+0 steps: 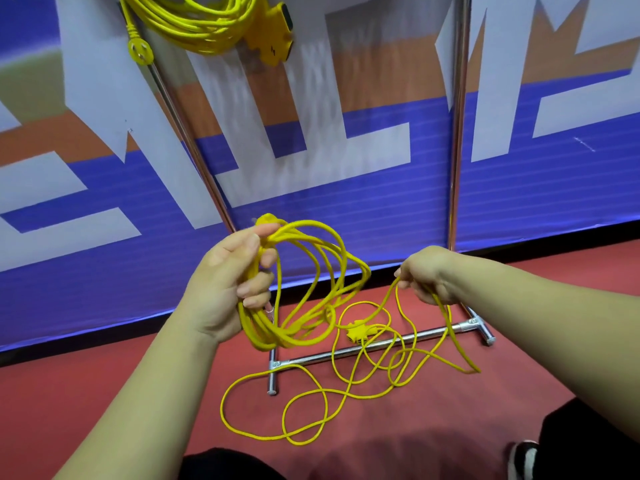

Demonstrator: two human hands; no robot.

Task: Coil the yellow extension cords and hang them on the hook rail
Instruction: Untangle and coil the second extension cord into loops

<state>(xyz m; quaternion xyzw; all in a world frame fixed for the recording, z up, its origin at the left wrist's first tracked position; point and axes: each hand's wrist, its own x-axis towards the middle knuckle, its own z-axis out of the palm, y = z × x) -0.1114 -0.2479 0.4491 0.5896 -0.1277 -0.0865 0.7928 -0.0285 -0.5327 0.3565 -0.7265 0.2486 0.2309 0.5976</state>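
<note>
My left hand (228, 282) grips a bundle of several loops of a yellow extension cord (311, 271), held up in front of the blue banner. My right hand (427, 273) pinches a strand of the same cord a little to the right. From there the cord drops to the red floor, where its loose part (311, 396) lies in tangled curls with a yellow plug (356, 332) among them. A second yellow cord (194, 22), coiled, hangs at the top left with its plug (140, 51) and yellow socket block (277, 32) dangling.
A chrome rack stands ahead: two upright poles (457, 133), a floor crossbar (367, 346) and short feet (273, 375). Behind it hangs a blue, white and orange banner (346, 202). My dark trouser legs and a shoe (523, 459) are at the bottom edge.
</note>
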